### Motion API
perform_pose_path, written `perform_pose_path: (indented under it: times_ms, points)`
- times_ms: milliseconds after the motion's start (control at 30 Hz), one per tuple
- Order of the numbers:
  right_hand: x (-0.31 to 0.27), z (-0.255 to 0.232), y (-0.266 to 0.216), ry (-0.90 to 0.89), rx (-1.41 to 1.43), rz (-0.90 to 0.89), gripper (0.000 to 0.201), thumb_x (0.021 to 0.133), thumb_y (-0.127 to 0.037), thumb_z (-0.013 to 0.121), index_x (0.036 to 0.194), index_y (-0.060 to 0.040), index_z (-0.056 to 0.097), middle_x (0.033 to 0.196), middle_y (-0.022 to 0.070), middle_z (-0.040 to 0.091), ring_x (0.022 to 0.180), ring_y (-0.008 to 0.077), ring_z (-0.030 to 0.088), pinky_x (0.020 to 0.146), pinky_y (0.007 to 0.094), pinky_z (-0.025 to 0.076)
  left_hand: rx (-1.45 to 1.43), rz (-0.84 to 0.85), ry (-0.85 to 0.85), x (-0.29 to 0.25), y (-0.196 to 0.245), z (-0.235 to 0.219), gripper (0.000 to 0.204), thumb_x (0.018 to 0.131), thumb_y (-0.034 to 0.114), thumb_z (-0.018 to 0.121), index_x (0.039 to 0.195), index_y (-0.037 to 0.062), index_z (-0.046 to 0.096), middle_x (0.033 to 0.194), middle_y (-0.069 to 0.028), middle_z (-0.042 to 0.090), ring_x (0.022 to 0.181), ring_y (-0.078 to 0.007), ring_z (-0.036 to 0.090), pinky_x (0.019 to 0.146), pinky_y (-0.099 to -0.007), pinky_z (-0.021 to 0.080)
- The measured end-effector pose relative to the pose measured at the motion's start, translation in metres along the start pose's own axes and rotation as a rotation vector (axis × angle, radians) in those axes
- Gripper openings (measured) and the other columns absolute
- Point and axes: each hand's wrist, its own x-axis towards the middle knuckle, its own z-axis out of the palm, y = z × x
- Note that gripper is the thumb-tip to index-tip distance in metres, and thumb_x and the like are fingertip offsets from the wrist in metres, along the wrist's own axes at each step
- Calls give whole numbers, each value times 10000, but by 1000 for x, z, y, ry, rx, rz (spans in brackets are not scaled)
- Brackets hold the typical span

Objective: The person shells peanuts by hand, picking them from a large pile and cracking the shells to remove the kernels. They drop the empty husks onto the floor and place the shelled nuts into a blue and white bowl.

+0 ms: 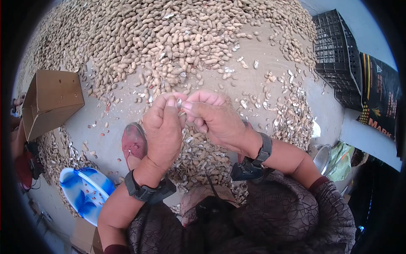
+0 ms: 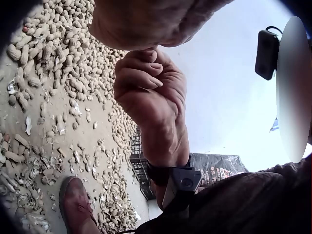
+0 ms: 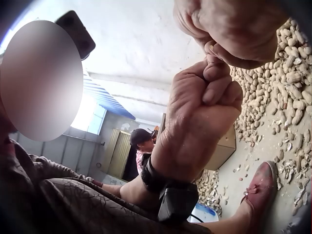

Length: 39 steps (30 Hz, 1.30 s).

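Observation:
In the head view my left hand (image 1: 163,122) and right hand (image 1: 220,118) meet at the fingertips over the floor. Between their thumbs and fingers they pinch a peanut (image 1: 179,103), its pale shell mostly covered by the fingertips. The other fingers of both hands are curled in. From the left wrist view, the right hand (image 2: 151,92) shows its curled fingers; the right wrist view has the left hand (image 3: 202,105) from below. Beneath the hands lies a heap of broken peanut shells (image 1: 201,158), between the person's shoes.
A large pile of unshelled peanuts (image 1: 139,38) spreads ahead. At left stand a cardboard box (image 1: 59,91) and a blue-and-white basin (image 1: 103,184) holding several kernels. Black crates (image 1: 336,48), a metal bowl (image 1: 322,158) and more shells (image 1: 292,118) are at right. Another person (image 3: 142,146) sits nearby.

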Motion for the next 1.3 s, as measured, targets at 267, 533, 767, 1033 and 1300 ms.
perform_pose_path:
  times_ms: [267,533,767,1033,1300]
  points:
    - [-6,1,-1,24,-329,-184,103,809,-115,552,770,-20,538,689,2,589,558,26,480,448,195,378,-159,-241,-183,6,-4,-13,254,915,221,366,902,19,519,574,-12,474,398,-56,390,357,-189,295]
    - [3,-11,6,-85,-1203,-937,110,681,-60,619,725,-46,520,573,113,495,494,268,514,447,318,400,-336,-355,-331,9,-17,-27,237,903,246,407,841,38,503,646,-10,491,446,-55,391,389,-174,283]
    - [-8,-14,-1,-31,-753,-342,77,765,-86,569,753,-27,521,628,20,547,519,102,524,437,247,396,-305,-339,-421,11,-23,-37,191,894,194,443,944,25,516,687,6,514,458,-18,358,398,-145,257]
    - [-7,-24,3,-47,-388,61,118,817,-131,539,843,-16,554,642,-4,550,530,29,494,451,160,404,-254,-358,-456,6,-24,-33,205,852,96,481,1035,5,493,746,-8,536,561,-21,440,437,-139,307]
    - [-12,-28,24,-95,-853,-372,116,761,-100,593,824,-17,541,639,28,549,496,99,500,451,234,395,-272,-475,-608,9,-37,-44,177,824,89,530,979,3,538,796,-10,560,607,-38,482,476,-142,340]
